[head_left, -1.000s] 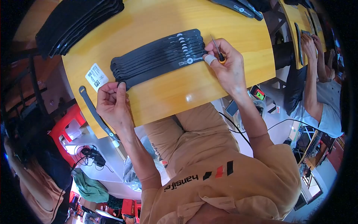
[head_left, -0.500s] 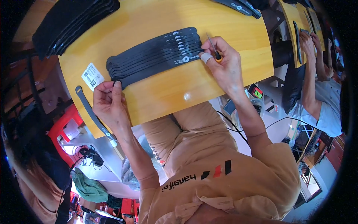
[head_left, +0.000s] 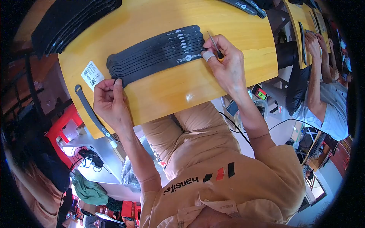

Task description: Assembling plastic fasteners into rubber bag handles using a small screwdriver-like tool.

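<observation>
A fanned stack of black hook-and-loop straps (head_left: pixel 152 55) lies across the yellow table (head_left: pixel 167 97), each strap's edge showing below the one above. My left hand (head_left: pixel 111 102) pinches the near strap's left end between thumb and fingers. At the other end, my right hand (head_left: pixel 229 66) pinches the right end of the straps, a pale wrap around its thumb. It also holds a thin metal-shafted tool with a yellow and black handle (head_left: pixel 220 55), the shaft pointing away from me; whether it is an awl or a screwdriver I cannot tell.
A white printed label (head_left: pixel 92 74) and a single black strap (head_left: pixel 91 111) lie left of my left hand. Thick piles of black straps (head_left: pixel 74 24) fill the far left, with more straps (head_left: pixel 245 7) at the far right. Another person (head_left: pixel 323 98) works at a table to the right.
The strap stack and both hands sit very slightly further left and up in the picture, along with the table. Both grips look the same.
</observation>
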Demonstrator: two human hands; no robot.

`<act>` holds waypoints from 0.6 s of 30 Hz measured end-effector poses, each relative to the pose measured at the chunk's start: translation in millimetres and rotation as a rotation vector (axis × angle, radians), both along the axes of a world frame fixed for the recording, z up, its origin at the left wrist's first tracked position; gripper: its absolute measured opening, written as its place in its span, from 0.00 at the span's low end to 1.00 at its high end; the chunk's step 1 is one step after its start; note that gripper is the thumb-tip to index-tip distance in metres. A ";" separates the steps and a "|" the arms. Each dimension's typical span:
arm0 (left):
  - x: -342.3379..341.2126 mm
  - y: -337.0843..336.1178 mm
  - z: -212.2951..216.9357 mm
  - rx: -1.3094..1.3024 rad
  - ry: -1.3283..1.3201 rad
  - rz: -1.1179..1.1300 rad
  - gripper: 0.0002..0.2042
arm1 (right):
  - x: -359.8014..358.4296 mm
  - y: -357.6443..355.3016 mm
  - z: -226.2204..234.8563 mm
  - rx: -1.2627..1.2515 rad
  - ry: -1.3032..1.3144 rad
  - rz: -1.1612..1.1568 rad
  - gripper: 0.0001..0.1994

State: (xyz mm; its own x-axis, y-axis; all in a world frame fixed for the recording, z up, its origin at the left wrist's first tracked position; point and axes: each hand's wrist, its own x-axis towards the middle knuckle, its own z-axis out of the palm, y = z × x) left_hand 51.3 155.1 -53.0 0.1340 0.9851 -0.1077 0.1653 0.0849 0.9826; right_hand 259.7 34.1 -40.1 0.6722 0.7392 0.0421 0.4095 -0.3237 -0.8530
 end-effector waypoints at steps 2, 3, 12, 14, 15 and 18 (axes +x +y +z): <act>1.5 -1.3 0.6 -0.001 0.052 0.003 0.05 | 0.7 0.7 2.4 -0.026 -0.009 -0.002 0.06; 1.8 -1.0 0.3 0.003 0.050 0.006 0.05 | 0.5 1.3 2.5 -0.022 -0.011 0.001 0.06; -3.0 1.6 -3.6 0.153 0.092 0.005 0.05 | -0.4 2.5 -11.4 0.094 -0.244 0.048 0.03; -8.5 3.5 -0.4 0.102 0.037 -0.024 0.05 | 3.1 0.2 -13.4 0.054 -0.287 0.005 0.03; -17.4 -0.8 7.0 0.129 0.047 0.010 0.05 | 4.1 -0.8 -17.4 0.087 -0.278 0.034 0.03; -32.3 -9.3 25.7 0.150 -0.015 0.105 0.04 | 10.4 -3.0 -15.2 0.111 -0.047 -0.006 0.02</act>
State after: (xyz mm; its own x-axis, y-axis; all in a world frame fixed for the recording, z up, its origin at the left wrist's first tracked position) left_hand 18.9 145.8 -27.3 0.0297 0.9986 0.0427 0.1482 -0.0467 0.9879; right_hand 270.1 31.1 -55.3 0.6718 0.7243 0.1551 0.4480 -0.2306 -0.8638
